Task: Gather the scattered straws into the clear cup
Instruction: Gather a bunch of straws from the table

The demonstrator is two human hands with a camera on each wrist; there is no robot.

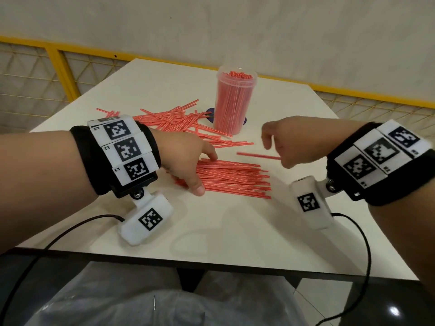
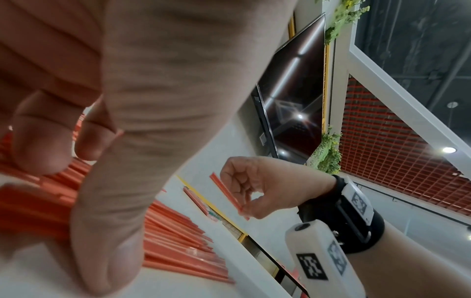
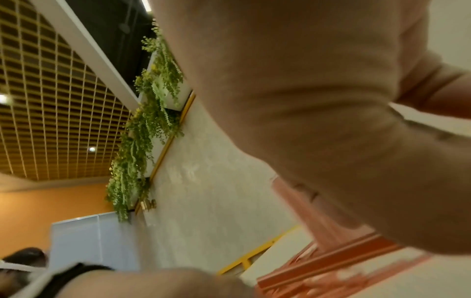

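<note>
The clear cup point(image 1: 234, 100) stands upright at the back of the white table point(image 1: 230, 234), packed with red straws. Loose red straws point(image 1: 174, 121) lie scattered to its left. Nearer me lies an aligned bundle of straws point(image 1: 237, 178). My left hand point(image 1: 188, 161) arches over the bundle's left end, thumb on the near side and fingers on the far side, holding it together; the thumb point(image 2: 122, 181) fills the left wrist view. My right hand point(image 1: 280, 142) hovers right of the bundle and pinches a single straw point(image 1: 257, 156), also seen as the right hand point(image 2: 257, 191) with the straw point(image 2: 224, 190).
A purple disc point(image 1: 210, 113) lies at the cup's foot. A yellow railing with mesh point(image 1: 58, 67) runs behind the table. The table's dark front edge point(image 1: 211, 263) is close to my lap, and black cables point(image 1: 70, 231) trail from both wrist cameras.
</note>
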